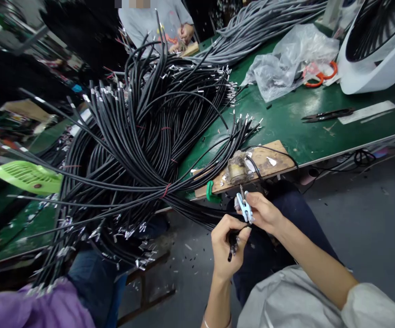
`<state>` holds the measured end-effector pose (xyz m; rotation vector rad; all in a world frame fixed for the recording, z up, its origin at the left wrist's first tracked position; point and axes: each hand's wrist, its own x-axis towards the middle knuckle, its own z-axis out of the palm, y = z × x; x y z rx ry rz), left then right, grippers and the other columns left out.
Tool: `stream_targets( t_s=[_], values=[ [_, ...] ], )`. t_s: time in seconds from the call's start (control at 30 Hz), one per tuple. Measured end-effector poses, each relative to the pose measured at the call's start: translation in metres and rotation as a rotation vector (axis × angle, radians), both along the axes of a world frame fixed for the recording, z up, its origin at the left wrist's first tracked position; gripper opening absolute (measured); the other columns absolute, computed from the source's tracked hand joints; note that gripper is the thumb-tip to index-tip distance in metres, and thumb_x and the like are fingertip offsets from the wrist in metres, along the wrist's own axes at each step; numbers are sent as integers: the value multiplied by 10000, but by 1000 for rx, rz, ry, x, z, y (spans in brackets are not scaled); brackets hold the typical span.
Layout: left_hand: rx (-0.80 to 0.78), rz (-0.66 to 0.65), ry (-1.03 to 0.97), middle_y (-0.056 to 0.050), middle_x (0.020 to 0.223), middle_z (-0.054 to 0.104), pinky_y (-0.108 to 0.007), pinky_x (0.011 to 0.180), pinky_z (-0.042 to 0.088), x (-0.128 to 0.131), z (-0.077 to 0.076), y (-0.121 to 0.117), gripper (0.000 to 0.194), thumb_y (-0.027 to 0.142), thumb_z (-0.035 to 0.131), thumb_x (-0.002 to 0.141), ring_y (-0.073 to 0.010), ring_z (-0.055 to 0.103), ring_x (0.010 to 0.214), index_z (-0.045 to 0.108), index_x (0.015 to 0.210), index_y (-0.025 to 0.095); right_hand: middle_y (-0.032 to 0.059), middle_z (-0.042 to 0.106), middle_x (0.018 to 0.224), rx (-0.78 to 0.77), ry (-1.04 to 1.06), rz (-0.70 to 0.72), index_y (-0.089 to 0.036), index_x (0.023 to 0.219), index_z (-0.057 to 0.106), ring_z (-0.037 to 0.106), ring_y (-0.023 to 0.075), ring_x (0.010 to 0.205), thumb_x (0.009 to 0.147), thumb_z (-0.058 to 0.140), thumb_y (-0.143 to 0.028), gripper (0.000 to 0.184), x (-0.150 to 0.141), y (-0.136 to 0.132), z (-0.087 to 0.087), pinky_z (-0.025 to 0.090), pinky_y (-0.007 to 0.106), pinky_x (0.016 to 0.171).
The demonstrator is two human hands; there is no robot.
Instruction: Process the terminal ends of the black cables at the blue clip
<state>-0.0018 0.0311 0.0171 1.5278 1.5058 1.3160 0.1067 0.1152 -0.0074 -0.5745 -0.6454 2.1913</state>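
Note:
My left hand is closed round a black cable, whose dark end sticks out below the fingers. Just above it, my right hand grips a small light-blue hand tool with two arms, its exact kind unclear. The tool's lower end comes close to the cable at my left fingertips; whether they touch is hidden. Both hands are over my lap, in front of the table edge. A thick bundle of black cables, bound with a red tie, runs from the heap toward my left hand.
Black cables with stripped ends heap over the green table. A wooden board with a green clamp lies at the edge. Scissors, a plastic bag, tweezers-like tool and fan are rightward. Co-workers sit opposite and left.

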Motion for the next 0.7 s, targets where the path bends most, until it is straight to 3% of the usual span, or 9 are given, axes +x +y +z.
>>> stream_targets(
  t_s=[0.13,0.23,0.33,0.43,0.6,0.63,0.7],
  values=[
    [-64,-38,12,7,638,522,-227,546,352,-1,7,0,162,192,628,825,-107,482,578,577,674,163,53,644,627,21,48,71,-129,710,686,568,132,575,743,626,-649,525,4,1,-10,438,239,526],
    [-59,-51,14,3,634,539,-230,555,367,-4,8,-3,148,187,640,812,-112,502,584,593,673,161,61,648,648,10,4,15,-133,735,687,556,130,582,801,545,-657,547,14,3,-23,416,235,511],
    [-27,-68,10,-14,652,595,-235,569,405,-7,7,-7,93,178,654,799,-125,544,604,643,708,164,52,645,689,96,-142,-94,-144,801,700,544,128,604,795,621,-577,440,35,-2,-32,425,247,542],
    [-23,-130,20,-47,702,665,-253,612,460,-8,5,-7,76,179,639,812,-149,604,654,700,769,170,26,624,710,313,-392,-247,-177,800,691,527,130,616,812,676,-410,235,58,-14,-26,425,265,570],
    [-139,-150,113,-53,707,651,-229,536,446,-4,3,-1,44,197,679,759,-139,584,604,678,742,156,43,663,754,1033,-663,-274,-201,836,699,550,191,740,765,734,-245,90,62,-39,6,454,347,686],
    [-145,-147,130,-42,687,633,-221,517,427,-3,3,-1,50,193,692,740,-130,563,583,663,724,155,46,665,755,1103,-689,-302,-202,841,699,545,192,742,778,717,-216,66,57,-43,9,454,352,688],
    [-132,-135,158,-32,680,611,-218,527,415,-3,4,-3,52,181,692,734,-124,542,585,648,728,154,39,633,695,1100,-728,-420,-198,782,684,517,181,692,823,648,-167,62,47,-47,12,444,341,648]
  ],
)
